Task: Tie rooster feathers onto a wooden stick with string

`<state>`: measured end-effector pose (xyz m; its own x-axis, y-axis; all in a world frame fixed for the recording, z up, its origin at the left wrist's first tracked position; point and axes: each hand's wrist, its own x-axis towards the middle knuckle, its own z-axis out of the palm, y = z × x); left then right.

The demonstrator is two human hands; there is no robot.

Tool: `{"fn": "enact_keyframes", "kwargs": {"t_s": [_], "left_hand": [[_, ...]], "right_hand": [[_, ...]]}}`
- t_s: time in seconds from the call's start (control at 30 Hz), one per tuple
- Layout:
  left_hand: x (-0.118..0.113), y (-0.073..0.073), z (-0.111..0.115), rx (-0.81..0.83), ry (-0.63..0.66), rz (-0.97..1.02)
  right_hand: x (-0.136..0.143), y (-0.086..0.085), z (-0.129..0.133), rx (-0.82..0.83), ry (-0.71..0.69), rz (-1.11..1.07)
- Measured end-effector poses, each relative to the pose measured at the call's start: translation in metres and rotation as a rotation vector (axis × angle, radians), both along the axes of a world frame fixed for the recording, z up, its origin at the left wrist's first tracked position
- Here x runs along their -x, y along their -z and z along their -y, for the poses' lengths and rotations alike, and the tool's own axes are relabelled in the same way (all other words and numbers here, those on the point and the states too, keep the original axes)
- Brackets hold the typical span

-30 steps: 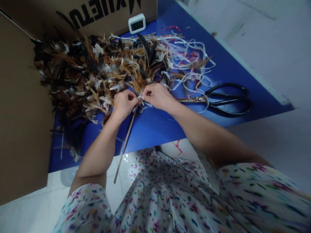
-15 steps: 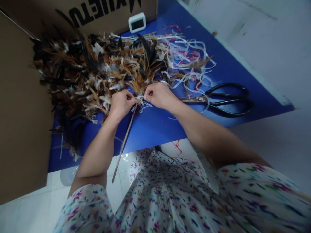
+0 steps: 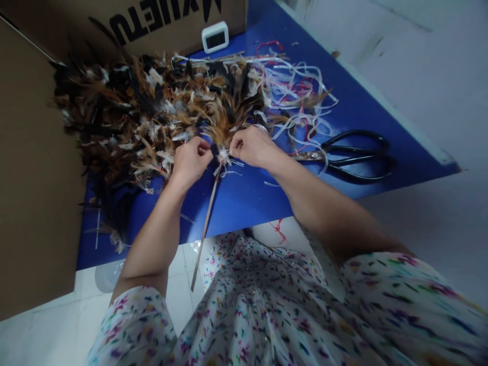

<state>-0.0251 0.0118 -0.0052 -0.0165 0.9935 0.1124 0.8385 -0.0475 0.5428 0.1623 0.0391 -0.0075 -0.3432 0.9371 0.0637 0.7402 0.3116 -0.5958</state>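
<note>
A bundle of brown and black feathers (image 3: 221, 124) is bound with white string (image 3: 224, 154) to a thin wooden stick (image 3: 208, 221), whose lower end juts past the table's front edge. My left hand (image 3: 191, 161) is just left of the binding, thumb and fingers pinched together. On the other side, my right hand (image 3: 254, 146) is closed too, its fingertips right at the white tie. Anything thin between either hand's fingers is too small to make out. Loose string ends stick out below the binding.
A wide heap of feathers (image 3: 125, 112) covers the left of the blue table (image 3: 251, 203). Black-handled scissors (image 3: 358, 155) lie at right, below tangled white strips (image 3: 293, 86). A small digital clock (image 3: 215, 37) stands before a cardboard box (image 3: 171, 25).
The stick's lower end has swung right, and the binding has shifted slightly right. The white string that was stretched between my hands no longer shows there.
</note>
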Motion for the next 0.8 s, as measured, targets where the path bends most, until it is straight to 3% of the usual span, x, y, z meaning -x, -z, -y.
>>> {"fn": "enact_keyframes", "kwargs": {"t_s": [0.2, 0.43, 0.57, 0.73, 0.8], "left_hand": [[-0.016, -0.003, 0.011, 0.051, 0.041, -0.152], [-0.028, 0.007, 0.011, 0.057, 0.026, -0.247], [-0.020, 0.011, 0.003, -0.020, -0.043, 0.065], [-0.017, 0.006, -0.003, 0.016, -0.102, 0.816], [-0.016, 0.000, -0.003, 0.026, -0.104, 1.016]], "right_hand": [[-0.003, 0.003, -0.002, 0.021, -0.034, -0.076], [-0.006, 0.001, -0.002, 0.024, -0.066, -0.201], [-0.009, -0.004, -0.001, 0.068, -0.098, -0.394], [-0.012, -0.014, 0.002, 0.139, -0.123, -0.637], [-0.014, -0.017, 0.003, 0.177, -0.113, -0.690]]}}
